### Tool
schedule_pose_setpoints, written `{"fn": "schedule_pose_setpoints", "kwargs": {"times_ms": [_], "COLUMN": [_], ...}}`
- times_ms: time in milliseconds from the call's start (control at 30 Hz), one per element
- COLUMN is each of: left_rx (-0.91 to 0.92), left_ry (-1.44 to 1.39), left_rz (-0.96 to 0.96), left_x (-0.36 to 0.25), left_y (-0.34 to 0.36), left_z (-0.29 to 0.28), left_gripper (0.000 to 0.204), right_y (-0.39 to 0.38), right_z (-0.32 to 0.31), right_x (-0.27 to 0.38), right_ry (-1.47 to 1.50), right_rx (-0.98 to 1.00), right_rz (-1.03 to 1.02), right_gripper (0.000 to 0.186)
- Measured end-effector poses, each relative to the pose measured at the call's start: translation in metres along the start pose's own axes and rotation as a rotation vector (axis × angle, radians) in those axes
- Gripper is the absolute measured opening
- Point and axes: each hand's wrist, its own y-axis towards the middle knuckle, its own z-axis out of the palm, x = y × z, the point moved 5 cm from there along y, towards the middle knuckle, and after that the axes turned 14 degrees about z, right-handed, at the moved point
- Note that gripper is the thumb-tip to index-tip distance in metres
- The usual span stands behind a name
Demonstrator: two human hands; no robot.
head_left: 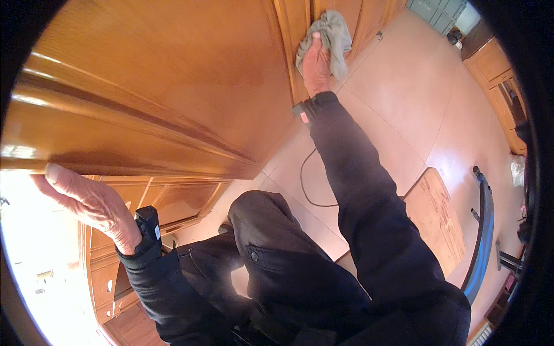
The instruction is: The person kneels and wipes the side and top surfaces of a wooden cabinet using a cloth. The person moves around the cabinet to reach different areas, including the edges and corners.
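A large glossy wooden cabinet door (167, 69) fills the upper left, with raised mouldings. My right hand (316, 66) presses a crumpled pale grey-green cloth (340, 37) against the panelled wood near the top centre, fingers closed on it. My left hand (86, 205) is at the near edge of the wood at the lower left, fingertips on that edge as if gripping it; some fingers are partly hidden. Dark devices are strapped at both wrists. My legs in dark trousers show below.
A tiled floor (404, 98) holds a thin cable (306, 196), a wooden board (438, 230) and a long blue-black bar (480, 242). Lower wooden cabinets (179, 205) stand beneath the door. More cabinetry (487, 75) and grey bins (433, 17) line the right. Bright light comes from the far left.
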Motion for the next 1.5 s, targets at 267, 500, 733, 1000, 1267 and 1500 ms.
{"fn": "schedule_pose_setpoints", "kwargs": {"times_ms": [267, 500, 733, 1000, 1267, 1500], "left_rx": [-0.092, -0.124, -0.039, -0.096, -0.176, -0.163], "left_ry": [0.070, -0.017, -0.121, -0.043, 0.096, 0.056], "left_rz": [-0.111, 0.073, -0.010, 0.029, -0.116, -0.057], "left_x": [0.007, -0.004, -0.011, -0.007, 0.007, 0.005], "left_y": [-0.010, -0.001, -0.001, -0.002, -0.010, -0.013], "left_z": [0.000, 0.006, 0.005, 0.007, 0.005, 0.008], "left_gripper": [0.079, 0.065, 0.066, 0.064, 0.075, 0.077], "right_y": [-0.055, -0.074, -0.036, -0.046, -0.041, -0.041], "right_z": [-0.025, -0.067, -0.074, -0.077, -0.048, -0.029], "right_x": [-0.149, -0.235, -0.197, -0.264, -0.324, -0.309], "right_ry": [-0.322, -0.349, -0.218, -0.076, 0.001, 0.533], "right_rx": [-0.009, 0.270, 0.219, 0.338, 0.536, 0.361], "right_rz": [0.338, 0.681, 0.384, 0.743, 0.809, 1.184], "right_gripper": [0.060, 0.045, 0.039, 0.041, 0.035, 0.022]}}
